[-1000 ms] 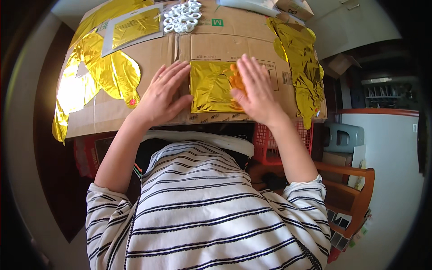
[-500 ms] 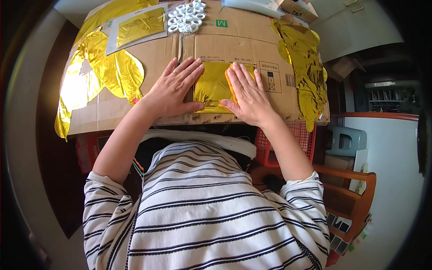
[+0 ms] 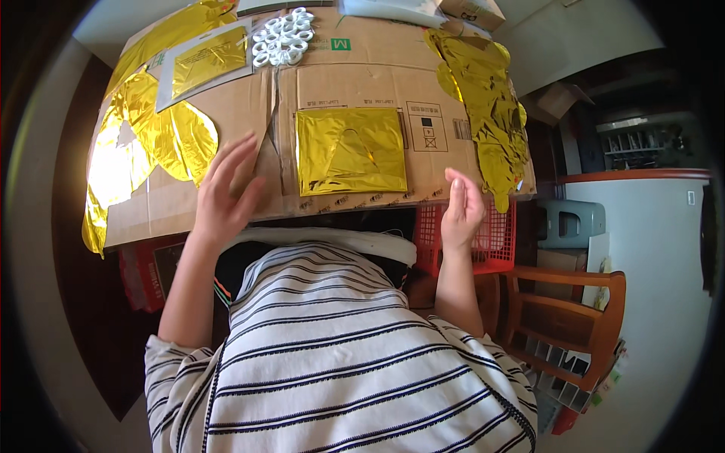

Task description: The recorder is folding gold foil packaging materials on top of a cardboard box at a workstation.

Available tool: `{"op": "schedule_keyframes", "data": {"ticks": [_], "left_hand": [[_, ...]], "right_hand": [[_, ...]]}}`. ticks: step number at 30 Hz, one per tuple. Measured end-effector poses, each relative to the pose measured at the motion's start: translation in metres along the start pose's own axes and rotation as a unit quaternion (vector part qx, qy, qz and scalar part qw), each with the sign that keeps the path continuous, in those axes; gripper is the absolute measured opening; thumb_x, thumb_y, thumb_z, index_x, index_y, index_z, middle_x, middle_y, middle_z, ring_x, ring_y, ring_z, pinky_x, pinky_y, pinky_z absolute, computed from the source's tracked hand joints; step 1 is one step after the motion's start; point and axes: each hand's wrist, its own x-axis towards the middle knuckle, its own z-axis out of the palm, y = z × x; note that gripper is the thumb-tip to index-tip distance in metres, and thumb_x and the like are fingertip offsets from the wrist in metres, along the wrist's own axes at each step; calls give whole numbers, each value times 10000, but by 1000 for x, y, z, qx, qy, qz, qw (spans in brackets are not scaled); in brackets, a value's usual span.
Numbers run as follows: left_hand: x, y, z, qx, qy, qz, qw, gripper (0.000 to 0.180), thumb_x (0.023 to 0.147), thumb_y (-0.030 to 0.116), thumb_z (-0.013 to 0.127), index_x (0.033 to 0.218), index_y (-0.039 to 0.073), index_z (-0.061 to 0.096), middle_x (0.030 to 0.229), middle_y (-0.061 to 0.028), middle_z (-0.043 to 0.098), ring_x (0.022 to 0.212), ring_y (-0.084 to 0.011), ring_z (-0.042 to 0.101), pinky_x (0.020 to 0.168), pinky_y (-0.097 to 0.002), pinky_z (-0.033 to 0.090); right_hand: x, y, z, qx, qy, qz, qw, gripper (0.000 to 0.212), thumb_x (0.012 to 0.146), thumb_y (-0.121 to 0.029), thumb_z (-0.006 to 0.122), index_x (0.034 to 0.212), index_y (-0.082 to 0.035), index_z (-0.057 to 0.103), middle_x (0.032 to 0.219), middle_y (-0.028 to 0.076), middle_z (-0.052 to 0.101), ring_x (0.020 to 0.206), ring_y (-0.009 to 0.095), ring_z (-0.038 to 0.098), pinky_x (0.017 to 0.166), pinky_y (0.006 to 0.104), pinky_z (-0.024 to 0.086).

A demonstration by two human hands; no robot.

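A gold foil balloon, folded into a flat, creased square (image 3: 351,151), lies on the cardboard between my hands. Neither hand touches it. To its left my left hand (image 3: 226,189) hovers over the cardboard's near edge, fingers spread and holding nothing. Beyond the near edge on the right, my right hand (image 3: 463,210) is raised and seen from the thumb side. Its fingers are loosely bent, with nothing visible in them. An unfolded gold foil balloon (image 3: 170,140) spreads out nearest my left hand. Another crumpled one (image 3: 487,106) lies along the right side.
The flattened cardboard (image 3: 249,204) covers the table. On it, farther back, are a clear package holding folded gold foil (image 3: 204,64) and a bunch of small white rings (image 3: 283,38). A red plastic basket (image 3: 495,234) and a wooden chair (image 3: 604,283) stand at the right.
Both hands have lifted off the folded foil and drawn back, the left to the left, the right to the right and nearer. The foil square is now fully uncovered. The view has shifted slightly.
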Motion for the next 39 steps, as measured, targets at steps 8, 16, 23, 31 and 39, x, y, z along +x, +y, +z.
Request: {"op": "schedule_keyframes", "data": {"ticks": [8,16,23,31,39], "left_hand": [[-89,29,19,62,57,55,995,304,801,-71,670,1084,38,691,1158,-155,698,1099,-346,666,1057,-489,460],[-76,31,19,-6,87,19,996,274,818,-64,685,1077,23,708,1157,-154,701,1116,-365,660,982,-440,508],[-65,35,15,-1,56,23,998,241,837,-56,673,1062,21,712,1159,-155,702,1130,-359,661,994,-435,506],[-33,32,15,-3,45,14,999,197,892,-43,657,1080,-3,698,1183,-176,695,1169,-353,655,999,-419,508],[-35,28,18,0,31,2,1000,214,868,-42,664,1072,6,705,1177,-160,694,1160,-352,650,990,-417,507]], "right_hand": [[-18,-15,8,-183,-32,-182,965,120,911,-62,712,1030,-55,726,1121,96,725,1079,310,673,988,435,511],[-21,-36,24,-105,-59,-109,987,209,884,-91,751,1089,-70,722,1169,106,704,1049,324,666,951,423,519],[-27,-37,25,-181,-76,-191,962,282,864,-111,764,1143,-86,732,1228,112,658,1093,332,630,975,444,492],[-23,-37,20,-172,-84,-171,966,243,872,-109,757,1112,-76,736,1207,121,670,1069,331,642,947,434,509],[-19,-33,16,-147,-85,-154,973,214,857,-73,776,1066,-67,731,1123,100,705,986,319,679,869,410,544]]}}
